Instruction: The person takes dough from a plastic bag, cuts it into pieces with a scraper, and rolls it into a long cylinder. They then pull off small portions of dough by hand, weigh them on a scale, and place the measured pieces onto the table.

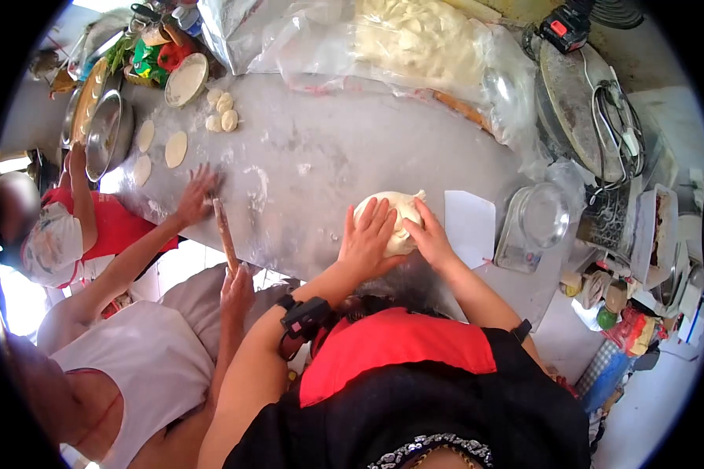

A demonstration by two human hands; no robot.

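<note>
A large pale lump of dough (393, 205) rests on the metal table (305, 180), near its front edge. My left hand (368, 234) lies spread over the dough's left side, fingers pointing up and slightly apart. On the right side of the dough, my right hand (430, 234) presses with its thumb and fingers apart. Both palms touch the dough, and its underside is hidden. Just right of it lies a white sheet (469, 227).
At left, a co-worker holds a rolling pin (225, 234) near flat dough rounds (176, 149) and small dough balls (228, 120). Another person stands by metal bowls (108, 137). A scale (516, 242) is at right; bagged dough (414, 39) lies behind.
</note>
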